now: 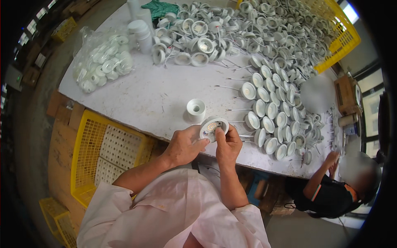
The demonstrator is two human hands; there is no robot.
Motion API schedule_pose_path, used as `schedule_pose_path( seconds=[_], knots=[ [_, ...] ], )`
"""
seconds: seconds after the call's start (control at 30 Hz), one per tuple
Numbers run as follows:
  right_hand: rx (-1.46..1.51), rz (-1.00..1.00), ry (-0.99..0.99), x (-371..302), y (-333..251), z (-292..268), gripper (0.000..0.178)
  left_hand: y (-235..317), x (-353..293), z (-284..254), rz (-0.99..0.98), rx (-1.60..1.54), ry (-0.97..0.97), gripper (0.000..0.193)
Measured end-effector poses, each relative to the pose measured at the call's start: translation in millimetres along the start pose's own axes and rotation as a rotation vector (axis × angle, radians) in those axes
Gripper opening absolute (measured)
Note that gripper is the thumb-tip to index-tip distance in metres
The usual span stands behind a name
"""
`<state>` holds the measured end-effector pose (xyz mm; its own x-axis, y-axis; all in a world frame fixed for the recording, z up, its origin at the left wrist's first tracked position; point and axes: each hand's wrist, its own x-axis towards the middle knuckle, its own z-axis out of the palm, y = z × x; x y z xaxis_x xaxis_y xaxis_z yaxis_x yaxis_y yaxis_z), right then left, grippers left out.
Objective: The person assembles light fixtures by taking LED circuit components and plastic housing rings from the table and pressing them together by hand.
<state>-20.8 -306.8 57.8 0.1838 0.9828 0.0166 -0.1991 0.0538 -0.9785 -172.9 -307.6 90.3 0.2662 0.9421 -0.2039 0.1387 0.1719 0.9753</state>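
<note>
Just over the front edge of the table, a round white downlight housing (211, 127) is tilted toward me, with a board of small yellowish LEDs inside. My left hand (182, 145) grips its left rim, thumb at the lower side. My right hand (228, 146) holds the right rim, and its thumb reaches into the opening; whether a small part is pinched there is hidden. Close behind the housing stands a white cylindrical piece (196, 108) with a round hollow in its top, touched by neither hand.
On the right, white-faced lamps (271, 110) with wires lie in rows. Loose housings (202, 45) pile up behind, beside a yellow crate (341, 37). A plastic bag of white parts (105, 62) lies back left. A yellow basket (80, 165) stands lower left. Another person (331, 192) works at right.
</note>
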Motion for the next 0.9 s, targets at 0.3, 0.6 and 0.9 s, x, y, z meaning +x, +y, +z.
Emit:
schedule_pose_path(
  seconds=[0.3,0.6,0.9],
  knots=[
    [-0.057,0.199,-0.175,3,8,19,0.03,-32,-29,-23,-0.023,-0.131,0.164,0.028],
    [-0.891,-0.522,-0.342,73,19,20,0.063,-71,-36,-51,-0.129,-0.376,0.251,0.03],
    [-1.022,-0.55,-0.349,78,19,31,0.056,-64,-37,-55,-0.167,-0.326,0.24,0.027]
  ],
)
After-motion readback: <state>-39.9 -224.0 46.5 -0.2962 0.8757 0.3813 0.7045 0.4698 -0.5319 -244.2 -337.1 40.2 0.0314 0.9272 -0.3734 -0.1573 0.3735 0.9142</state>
